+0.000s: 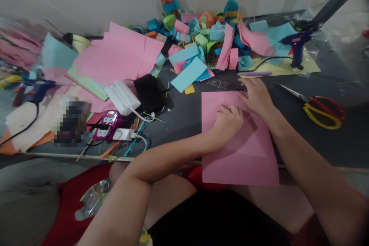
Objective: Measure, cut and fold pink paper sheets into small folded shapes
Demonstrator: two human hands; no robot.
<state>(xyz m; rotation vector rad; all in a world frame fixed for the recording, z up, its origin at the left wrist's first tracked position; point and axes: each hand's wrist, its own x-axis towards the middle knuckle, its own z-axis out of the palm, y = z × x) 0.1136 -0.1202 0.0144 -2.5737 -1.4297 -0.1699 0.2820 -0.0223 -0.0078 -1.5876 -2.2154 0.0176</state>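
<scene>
A pink paper sheet (236, 169) lies in front of me, its lower part reaching past the table's front edge. My left hand (230, 125) rests on the upper half of the sheet with its fingers curled together; whatever may be inside them is hidden. Near the sheet's top right corner, my right hand (256, 95) lies with its fingers stretched out, touching the paper's edge. A purple stick-like item (255, 74) lies just beyond those fingertips. To the right of my right hand are scissors (317, 109) with one red and one yellow handle, blades apart.
Folded coloured paper pieces (198, 38) are heaped along the wall. A blue glue gun (298, 46) stands at the back right, another glue gun (40, 90) at left. Pink sheets (118, 54), a white charger (122, 98) and a black box-shaped device (149, 94) lie left of centre.
</scene>
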